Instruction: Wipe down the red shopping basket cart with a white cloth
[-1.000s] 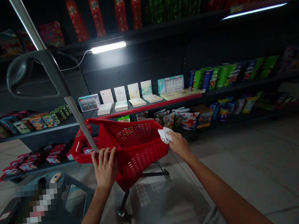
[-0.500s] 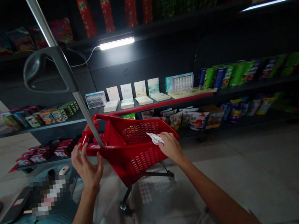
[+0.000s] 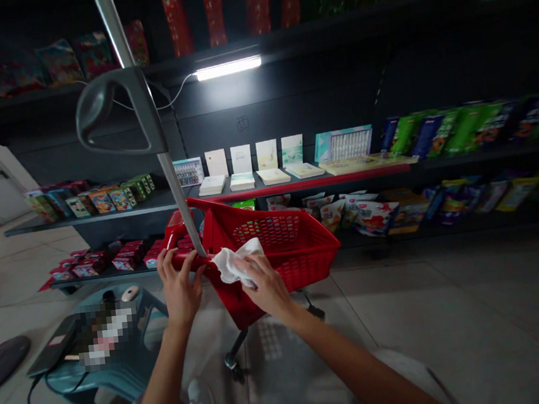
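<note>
A white cloth (image 3: 228, 266) lies crumpled against the near rim of a red cart (image 3: 307, 268), close to the handle end. The right hand (image 3: 267, 285) has its fingers clamped on the cloth, which bunches out past the fingertips. The left hand (image 3: 181, 292) is just beside it, fingers apart, their tips resting on the cart's red handle (image 3: 172, 238). A metal pole (image 3: 180, 194) rises at that end, fitted with a grey loop (image 3: 149, 112).

Left of the cart, near the left forearm, stands a blue-grey stool (image 3: 127, 362) bearing a dark device (image 3: 54, 343) and a small pale oval object (image 3: 129, 293); part of its top is blurred. Beyond the cart, a shelf (image 3: 343, 179) with a red edge carries booklets (image 3: 266, 156) under a lit tube (image 3: 228, 67). Snack bags (image 3: 376, 217) sit below it, and red bottles (image 3: 258, 3) stand higher up.
</note>
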A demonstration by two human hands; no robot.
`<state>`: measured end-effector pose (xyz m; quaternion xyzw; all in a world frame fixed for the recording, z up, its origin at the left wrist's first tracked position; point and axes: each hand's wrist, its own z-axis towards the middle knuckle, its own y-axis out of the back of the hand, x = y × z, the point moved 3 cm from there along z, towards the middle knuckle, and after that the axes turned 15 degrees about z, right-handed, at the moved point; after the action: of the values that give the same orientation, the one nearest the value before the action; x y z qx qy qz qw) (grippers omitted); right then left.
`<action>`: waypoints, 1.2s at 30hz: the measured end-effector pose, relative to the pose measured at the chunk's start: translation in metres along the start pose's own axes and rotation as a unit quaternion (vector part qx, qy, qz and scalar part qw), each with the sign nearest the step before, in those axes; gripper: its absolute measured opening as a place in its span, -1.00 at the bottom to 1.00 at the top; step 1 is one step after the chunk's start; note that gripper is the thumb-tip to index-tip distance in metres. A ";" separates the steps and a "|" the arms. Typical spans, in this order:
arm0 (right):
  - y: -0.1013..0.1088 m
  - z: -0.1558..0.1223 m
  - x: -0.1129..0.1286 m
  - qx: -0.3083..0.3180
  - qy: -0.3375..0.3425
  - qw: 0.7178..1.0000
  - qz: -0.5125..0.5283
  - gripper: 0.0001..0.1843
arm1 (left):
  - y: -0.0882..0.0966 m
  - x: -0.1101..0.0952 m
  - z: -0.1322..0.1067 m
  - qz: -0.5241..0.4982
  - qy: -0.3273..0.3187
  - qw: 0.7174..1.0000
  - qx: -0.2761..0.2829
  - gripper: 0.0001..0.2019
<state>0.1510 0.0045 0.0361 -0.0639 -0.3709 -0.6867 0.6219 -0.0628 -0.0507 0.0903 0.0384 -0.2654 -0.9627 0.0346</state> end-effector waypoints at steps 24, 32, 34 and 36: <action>-0.043 -0.038 0.007 0.140 -0.022 0.982 -0.126 -0.42 | 0.002 -0.012 -0.008 -0.037 -0.005 0.998 0.043 -0.47; -0.009 -0.045 -0.026 0.121 -0.036 0.981 -0.145 -0.38 | -0.001 -0.014 -0.007 -0.014 0.001 0.998 0.056 -0.51; 0.007 -0.046 -0.039 0.104 -0.052 0.980 -0.158 -0.30 | -0.002 -0.015 -0.007 -0.009 0.001 0.998 0.055 -0.50; 0.024 -0.048 -0.052 0.093 -0.070 0.978 -0.174 -0.28 | -0.002 -0.016 -0.006 -0.007 -0.004 0.999 0.051 -0.49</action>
<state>0.2021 0.0194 -0.0162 0.0120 -0.4814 -0.7408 0.4683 -0.0463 -0.0504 0.0847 0.0382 -0.3145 -0.9482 0.0248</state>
